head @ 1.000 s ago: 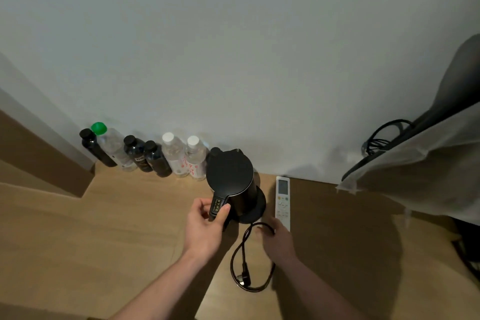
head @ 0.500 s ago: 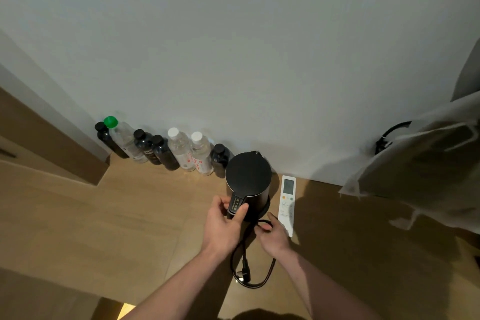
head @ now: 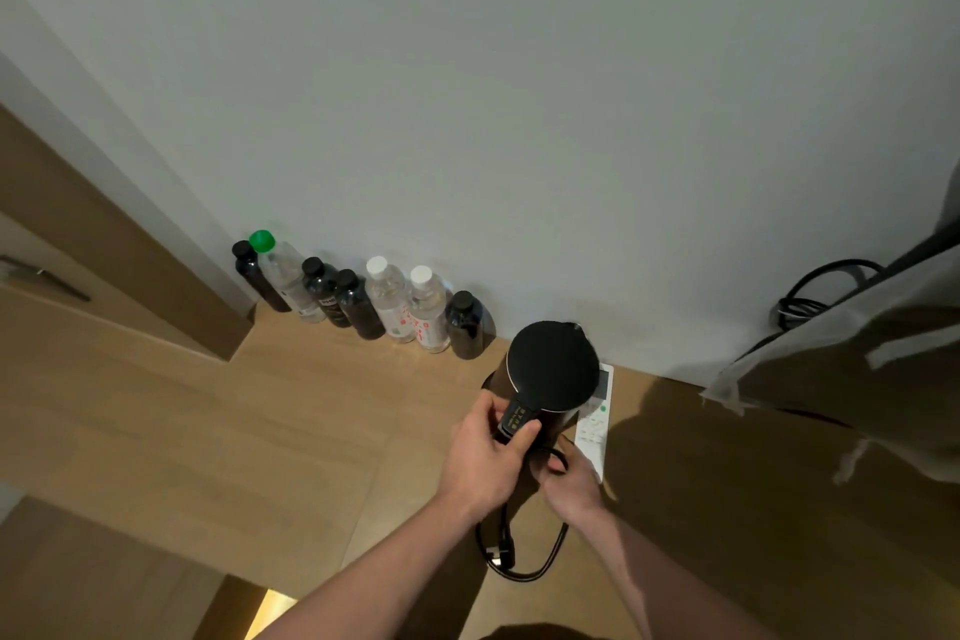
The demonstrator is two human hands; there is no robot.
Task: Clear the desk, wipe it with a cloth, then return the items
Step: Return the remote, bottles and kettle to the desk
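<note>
- Black and matte, the kettle (head: 551, 369) stood just right of the frame's centre on the wooden surface (head: 322, 405), close to the wall and partly covering the white remote (head: 592, 424) on its right.
- My left hand (head: 485, 457) gripped the kettle's handle, thumb and fingers (head: 525, 430) wrapped round it.
- My right hand (head: 569, 481) sat low beside the kettle's base, fingers curled at the black cord (head: 524, 564); I could not tell whether they truly pinched it.
- The cord looped towards the lower centre, plug end lying on the surface.
- A row of bottles (head: 358, 299) lined the wall at centre left.
- My judgement: to do this well, I should gather the loose cord first, lift kettle and base together, keep them level, and avoid dragging the remote.
</note>
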